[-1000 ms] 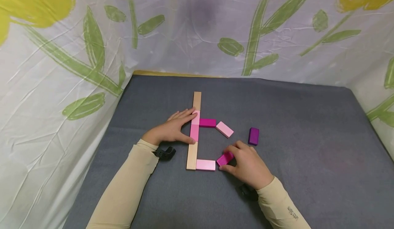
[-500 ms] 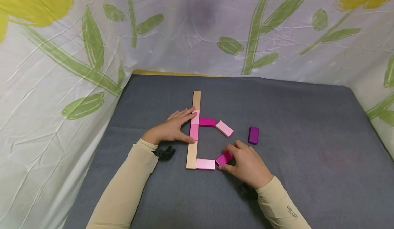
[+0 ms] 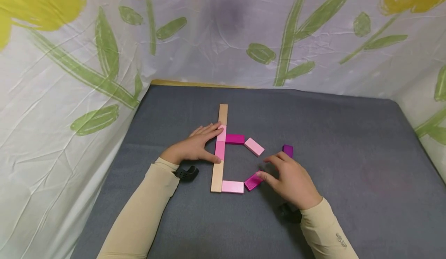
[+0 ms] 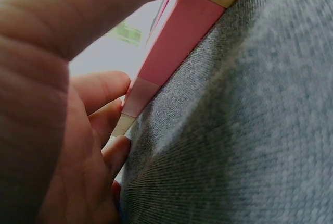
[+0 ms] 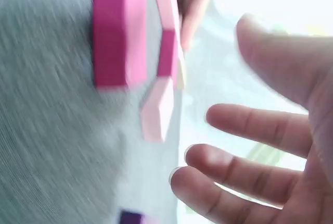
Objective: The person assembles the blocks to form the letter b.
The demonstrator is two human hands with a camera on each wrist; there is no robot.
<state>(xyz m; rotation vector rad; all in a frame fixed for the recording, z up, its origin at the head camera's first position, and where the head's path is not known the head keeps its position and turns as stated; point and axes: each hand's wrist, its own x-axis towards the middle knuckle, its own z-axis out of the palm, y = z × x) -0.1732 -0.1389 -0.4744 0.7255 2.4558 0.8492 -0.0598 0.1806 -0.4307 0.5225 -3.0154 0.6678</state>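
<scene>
My left hand (image 3: 191,146) rests against a straight column of blocks, its fingertips and thumb touching the left side. The column runs from a wooden block (image 3: 223,114) through a light pink block (image 3: 222,135) and a pink block (image 3: 220,150) to another wooden block (image 3: 217,177). At its lower right, a pale pink block (image 3: 232,187) meets a slanted magenta block (image 3: 251,182). Just right of that block, my right hand (image 3: 292,181) is spread and holds nothing; the right wrist view shows its fingers (image 5: 260,122) apart from the blocks.
Higher up, a magenta block (image 3: 235,139) juts right from the column, followed by a slanted pale pink block (image 3: 254,146). A purple block (image 3: 288,150) lies farther right, partly hidden by the right hand. Grey cloth (image 3: 366,174) covers the table.
My right hand has let go of the slanted magenta block and moved up and right, now overlapping the purple block in view. The left hand stays in place.
</scene>
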